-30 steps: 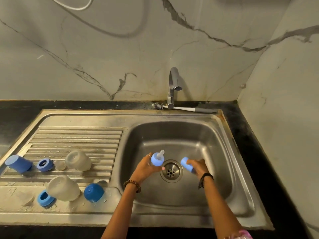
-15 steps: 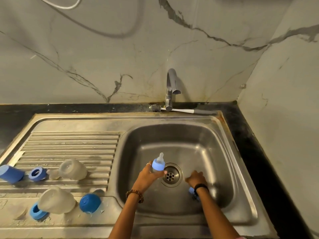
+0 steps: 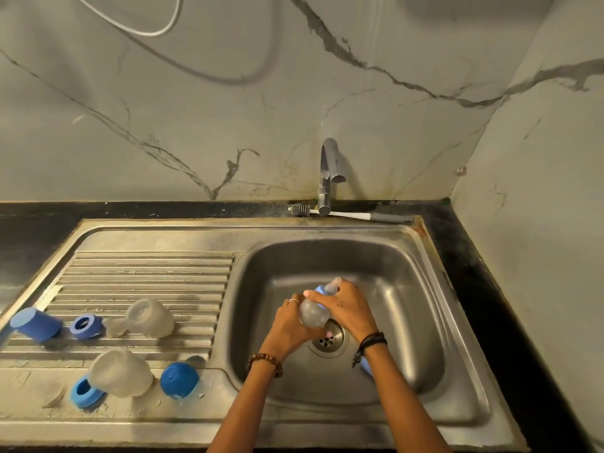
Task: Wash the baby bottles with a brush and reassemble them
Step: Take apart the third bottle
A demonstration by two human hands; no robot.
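Frosted, translucent plastic fills the grip at the middle of the stainless steel sink basin (image 3: 408,322): a small rounded baby bottle (image 3: 312,311) with a light blue screw collar (image 3: 322,289) and a clear silicone teat (image 3: 334,284) is held over the round perforated drain (image 3: 328,341). The left hand (image 3: 291,325) cups the rounded body from the near-left side, fingers curled under it. The right hand (image 3: 348,310) comes over from the right and wraps the collar, thumb and fingers closed about the neck. The bottle's long axis tilts away from the person and slightly rightward, base toward the left palm, teat pointing at the back wall of the basin. So the joint that must turn lies under the right hand, while the left hand steadies the body; I judge a twist along that axis is the step in hand, whether tightening or loosening cannot be told.

Below the right wrist a light blue piece (image 3: 366,367) lies on the basin floor, mostly hidden by the forearm. To the left, on the ribbed drainboard (image 3: 147,273), other frosted bodies, blue rings and blue caps lie apart, still unassembled. Farther back, the white-handled bottle brush (image 3: 340,214) lies across the rim behind the chrome tap (image 3: 328,171), well apart from both hands.
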